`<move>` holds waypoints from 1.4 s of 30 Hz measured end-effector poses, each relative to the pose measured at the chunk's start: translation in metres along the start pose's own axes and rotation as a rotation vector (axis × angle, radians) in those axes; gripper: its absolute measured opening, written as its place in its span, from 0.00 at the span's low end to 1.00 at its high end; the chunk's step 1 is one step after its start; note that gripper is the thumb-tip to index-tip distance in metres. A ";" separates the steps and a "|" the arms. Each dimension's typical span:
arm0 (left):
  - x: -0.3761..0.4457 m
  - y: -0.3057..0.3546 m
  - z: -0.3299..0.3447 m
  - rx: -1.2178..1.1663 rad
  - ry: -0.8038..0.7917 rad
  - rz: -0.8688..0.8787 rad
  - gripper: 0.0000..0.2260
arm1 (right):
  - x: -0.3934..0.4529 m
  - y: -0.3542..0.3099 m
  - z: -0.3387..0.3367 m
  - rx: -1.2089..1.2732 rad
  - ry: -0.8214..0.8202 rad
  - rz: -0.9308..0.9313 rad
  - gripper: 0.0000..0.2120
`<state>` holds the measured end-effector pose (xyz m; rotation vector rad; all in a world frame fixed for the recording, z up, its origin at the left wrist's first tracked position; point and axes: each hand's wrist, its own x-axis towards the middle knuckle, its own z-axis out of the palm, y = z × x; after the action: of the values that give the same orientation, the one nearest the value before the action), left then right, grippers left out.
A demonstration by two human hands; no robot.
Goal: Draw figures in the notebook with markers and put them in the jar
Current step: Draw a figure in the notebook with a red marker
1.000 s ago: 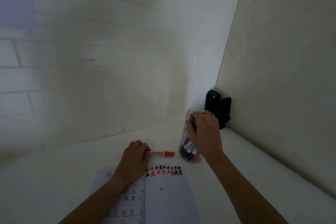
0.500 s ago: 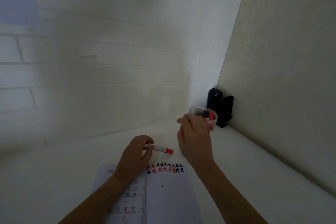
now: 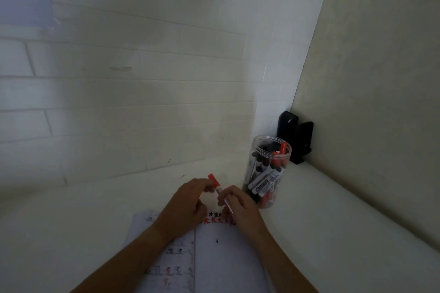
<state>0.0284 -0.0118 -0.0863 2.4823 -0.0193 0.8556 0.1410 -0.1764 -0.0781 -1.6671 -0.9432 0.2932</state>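
At lower centre, above the open notebook (image 3: 221,254), both hands pinch one red marker (image 3: 217,184): left hand (image 3: 188,207) at its cap, right hand (image 3: 240,209) round its barrel, the marker-filled jar (image 3: 267,171) just right.

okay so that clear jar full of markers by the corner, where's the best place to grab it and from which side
Wrap a hand round the clear jar's straight side wall, about mid-height, coming from the near-left. It stands upright and open-topped with markers poking toward the rim, so a top grip is probably awkward, and the black object and walls crowd its far side.
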 end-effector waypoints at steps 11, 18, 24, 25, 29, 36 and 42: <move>0.006 -0.013 0.012 0.239 0.069 -0.010 0.05 | -0.004 0.015 0.008 -0.910 0.095 -0.347 0.14; 0.004 -0.013 0.012 0.232 -0.021 0.082 0.13 | -0.007 0.021 0.006 -1.074 0.291 -0.439 0.07; 0.006 -0.011 0.011 0.317 -0.025 0.075 0.10 | -0.001 0.024 0.009 -1.071 0.261 -0.464 0.10; 0.005 -0.009 0.011 0.316 -0.028 0.093 0.10 | -0.002 0.022 0.012 -1.062 0.247 -0.478 0.10; 0.003 -0.007 0.009 0.228 -0.060 0.091 0.14 | -0.005 0.018 0.019 -1.063 0.208 -0.531 0.09; 0.006 -0.009 0.010 0.259 -0.029 0.101 0.12 | -0.010 0.012 0.018 -1.104 0.175 -0.503 0.06; 0.005 -0.009 0.008 0.255 -0.013 0.096 0.14 | -0.016 0.003 0.013 -1.085 0.153 -0.453 0.12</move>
<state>0.0387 -0.0075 -0.0930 2.7439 -0.0359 0.9328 0.1232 -0.1786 -0.0896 -2.2856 -1.4462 -0.7812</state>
